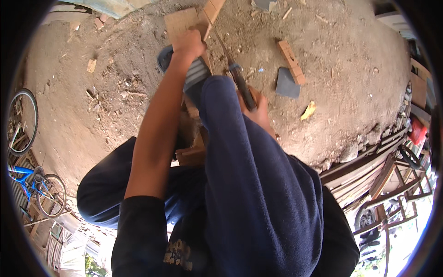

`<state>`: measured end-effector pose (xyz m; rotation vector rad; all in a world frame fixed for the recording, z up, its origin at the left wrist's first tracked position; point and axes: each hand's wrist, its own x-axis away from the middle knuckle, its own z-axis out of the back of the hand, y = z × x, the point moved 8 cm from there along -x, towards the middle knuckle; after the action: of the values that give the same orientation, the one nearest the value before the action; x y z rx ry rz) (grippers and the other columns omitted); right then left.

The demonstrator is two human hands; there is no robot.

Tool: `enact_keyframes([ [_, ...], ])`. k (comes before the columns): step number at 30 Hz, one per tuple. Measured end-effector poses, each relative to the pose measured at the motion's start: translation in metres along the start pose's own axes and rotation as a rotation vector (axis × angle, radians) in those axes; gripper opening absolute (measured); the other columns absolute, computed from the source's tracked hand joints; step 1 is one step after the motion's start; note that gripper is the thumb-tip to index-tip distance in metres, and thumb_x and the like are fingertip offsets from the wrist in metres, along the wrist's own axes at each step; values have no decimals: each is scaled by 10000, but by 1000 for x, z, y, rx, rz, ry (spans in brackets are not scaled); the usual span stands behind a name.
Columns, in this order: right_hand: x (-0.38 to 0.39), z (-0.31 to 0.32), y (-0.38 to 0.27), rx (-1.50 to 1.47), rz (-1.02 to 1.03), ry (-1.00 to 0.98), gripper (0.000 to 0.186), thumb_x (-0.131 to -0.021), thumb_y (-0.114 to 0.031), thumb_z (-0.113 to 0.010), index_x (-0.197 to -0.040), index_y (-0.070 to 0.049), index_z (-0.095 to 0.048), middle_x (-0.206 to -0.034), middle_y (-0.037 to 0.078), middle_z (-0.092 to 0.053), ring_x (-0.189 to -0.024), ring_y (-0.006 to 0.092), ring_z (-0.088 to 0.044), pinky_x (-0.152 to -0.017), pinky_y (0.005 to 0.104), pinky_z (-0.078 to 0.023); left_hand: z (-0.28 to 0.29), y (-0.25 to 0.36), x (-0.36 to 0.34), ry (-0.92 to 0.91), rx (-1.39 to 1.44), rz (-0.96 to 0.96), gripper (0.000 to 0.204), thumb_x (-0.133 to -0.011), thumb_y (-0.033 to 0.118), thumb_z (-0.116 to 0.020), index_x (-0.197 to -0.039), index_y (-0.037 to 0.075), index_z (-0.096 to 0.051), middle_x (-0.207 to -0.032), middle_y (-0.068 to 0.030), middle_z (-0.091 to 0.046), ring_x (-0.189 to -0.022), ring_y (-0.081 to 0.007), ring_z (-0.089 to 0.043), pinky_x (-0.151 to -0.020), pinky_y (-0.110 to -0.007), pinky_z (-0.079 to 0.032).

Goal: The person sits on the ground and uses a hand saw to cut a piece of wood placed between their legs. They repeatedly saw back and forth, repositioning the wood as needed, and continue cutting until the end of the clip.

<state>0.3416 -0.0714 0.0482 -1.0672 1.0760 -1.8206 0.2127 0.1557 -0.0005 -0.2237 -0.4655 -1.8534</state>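
My left hand (189, 45) is closed on a piece of wood (213, 15), pressing it down by my sandalled foot (165, 57). Much of that wood lies hidden under the fingers. A flat light-brown board (179, 22) lies on the ground just beyond this hand. Beside my raised knee, my right hand (260, 110) is closed around the dark handle of a long, narrow-bladed tool (236, 74). Its thin blade points away from me, toward the held wood. The knee partly hides the right hand, and the blade's exact kind is unclear.
On the dirt ground to the right lie a notched wooden block (291, 62), a dark flat piece (287, 84) and a yellow leaf (308, 111). Wood scraps litter the left. A blue bicycle (34, 177) stands at far left; stacked planks (355, 173) line the right.
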Motion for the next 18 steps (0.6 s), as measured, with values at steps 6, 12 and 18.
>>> enact_keyframes([
  [6,-33,-18,-11,22,37,-37,187,-853,-173,-617,-812,10,-603,-623,153,-587,-582,188,-587,-568,356,-457,-10,-10,-3,-8,-11,35,407,-756,263,-689,-1056,-9,-651,-1056,-190,-675,-1010,-335,-648,-860,-401,-528],
  [12,3,2,-8,59,82,-10,176,-858,-136,-602,-773,17,-587,-600,132,-565,-547,163,-558,-533,352,-443,-12,-2,-5,-75,-6,33,359,-750,267,-691,-1001,11,-695,-1095,-175,-666,-1033,-331,-640,-881,-401,-519],
  [18,-23,-13,-14,24,-2,-27,178,-850,-130,-617,-757,17,-578,-590,121,-550,-555,138,-544,-530,341,-438,-7,-5,-2,-72,-27,31,389,-750,266,-697,-1039,5,-685,-1129,-166,-656,-1056,-329,-631,-889,-404,-515],
])
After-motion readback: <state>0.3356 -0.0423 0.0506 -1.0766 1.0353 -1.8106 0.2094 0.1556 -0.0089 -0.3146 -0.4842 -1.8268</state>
